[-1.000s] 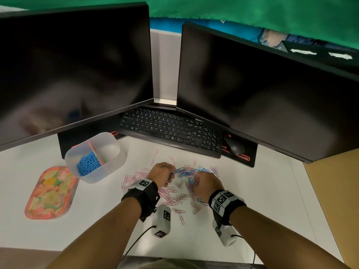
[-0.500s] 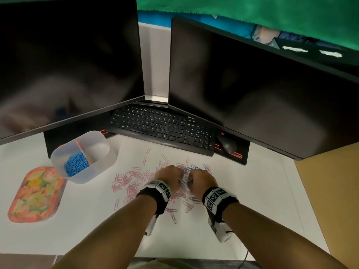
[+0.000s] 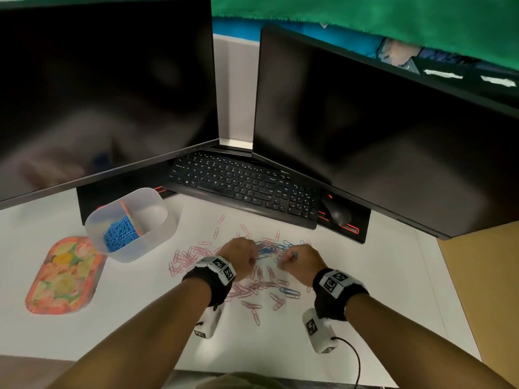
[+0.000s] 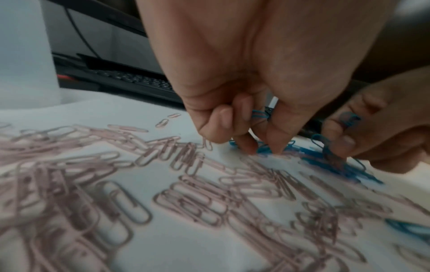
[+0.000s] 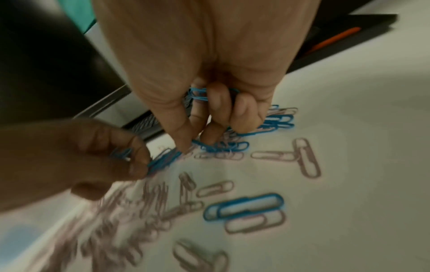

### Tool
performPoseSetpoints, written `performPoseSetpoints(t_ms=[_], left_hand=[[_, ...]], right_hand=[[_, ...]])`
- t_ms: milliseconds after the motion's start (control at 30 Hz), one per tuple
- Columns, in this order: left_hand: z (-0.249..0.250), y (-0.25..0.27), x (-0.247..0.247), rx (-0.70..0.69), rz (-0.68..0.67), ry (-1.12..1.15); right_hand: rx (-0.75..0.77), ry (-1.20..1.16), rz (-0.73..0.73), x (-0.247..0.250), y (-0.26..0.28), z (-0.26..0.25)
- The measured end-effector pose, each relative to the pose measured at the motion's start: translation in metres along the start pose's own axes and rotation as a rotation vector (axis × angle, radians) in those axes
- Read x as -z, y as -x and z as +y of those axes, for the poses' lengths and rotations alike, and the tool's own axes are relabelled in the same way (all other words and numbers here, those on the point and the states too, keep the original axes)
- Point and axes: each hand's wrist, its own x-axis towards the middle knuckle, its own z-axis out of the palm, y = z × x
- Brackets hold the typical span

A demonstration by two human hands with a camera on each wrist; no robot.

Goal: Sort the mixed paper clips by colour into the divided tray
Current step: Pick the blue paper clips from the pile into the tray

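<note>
Pink paper clips [image 3: 247, 287] [image 4: 193, 202] [image 5: 307, 158] lie scattered on the white desk, with blue paper clips [image 3: 269, 247] [image 4: 330, 162] [image 5: 274, 123] bunched between my hands. My left hand [image 3: 241, 255] [image 4: 244, 114] has its fingers curled round a few blue clips and its fingertips down among the blue ones. My right hand [image 3: 300, 261] [image 5: 209, 110] also grips a bundle of blue clips in its curled fingers. One blue clip [image 3: 290, 292] [image 5: 244, 206] lies apart near my right wrist. The translucent divided tray [image 3: 157, 240] stands at the left, blue clips [image 3: 120, 233] in its left compartment.
A black keyboard [image 3: 241, 186] and a mouse [image 3: 337, 213] lie behind the clips, under two dark monitors [image 3: 106, 88] [image 3: 387, 130]. A colourful patterned tray [image 3: 61, 276] sits at the far left. A cable [image 3: 354, 357] runs from my right wrist camera.
My hands were close together half a second ago and now stand slightly apart. The head camera has shifted.
</note>
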Motion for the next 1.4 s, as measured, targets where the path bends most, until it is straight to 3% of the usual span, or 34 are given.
performPoseSetpoints(t_ms=[233,433,567,700,933,1100,1267,1400], left_hand=[[0.001,0.004,0.007,0.061,0.094,0.36],[0.004,0.011,0.018,0.234,-0.07,0.954],[0.0,0.022,0.024,0.291,-0.113,1.321],[-0.009,0.04,0.041,0.336,-0.071,1.539],[-0.067,0.086,0.094,0.424,0.25,1.707],[-0.117,0.118,0.13,0.495,0.483,1.628],[-0.146,0.122,0.149,0.608,0.633,1.575],[-0.155,0.113,0.155,0.678,0.637,1.487]], right_hand=[[-0.132,-0.44,-0.074,0.014,0.003,-0.002],[-0.185,-0.854,-0.147,0.01,0.003,-0.012],[-0.22,-0.966,-0.18,0.005,0.001,-0.033],[-0.215,-0.887,-0.271,-0.003,-0.004,-0.072],[-0.086,-0.688,-0.421,-0.043,-0.018,-0.175],[-0.027,-0.46,-0.472,-0.092,-0.029,-0.256],[0.059,-0.266,-0.424,-0.128,-0.054,-0.299],[-0.001,-0.289,-0.354,-0.14,-0.061,-0.308]])
